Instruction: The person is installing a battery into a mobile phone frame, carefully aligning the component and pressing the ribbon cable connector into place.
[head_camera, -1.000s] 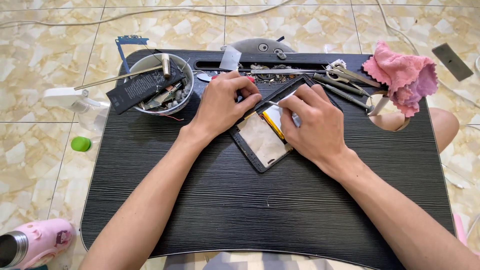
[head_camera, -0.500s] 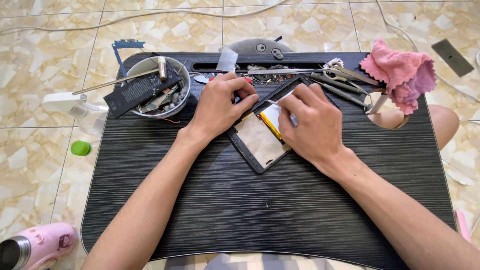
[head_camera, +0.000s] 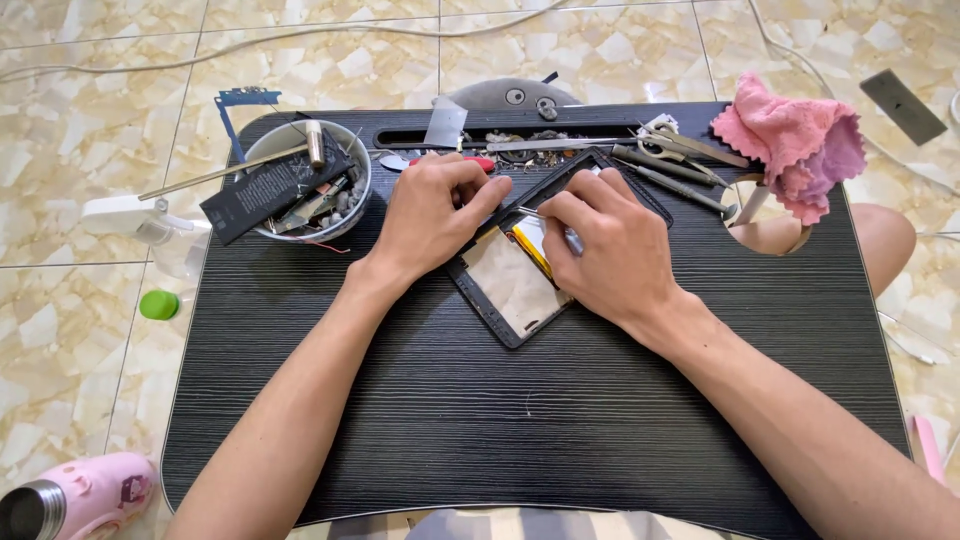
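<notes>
I see the fingers of the right hand pinched together on a thin metal tool, its tip over the yellow part inside an opened phone. The left hand lies on the phone's upper left edge, fingers together and pressing down flat on it, gripping nothing. The phone lies tilted in the middle of the black tabletop, its back open and facing up. To the left of the left hand stands a bowl of small parts with a flat black battery resting across it. Behind the hands, tweezers and other tools lie along the tabletop's far edge. A pink cloth sits at the far right corner. A pink bottle lies on the tiled floor, near left.
</notes>
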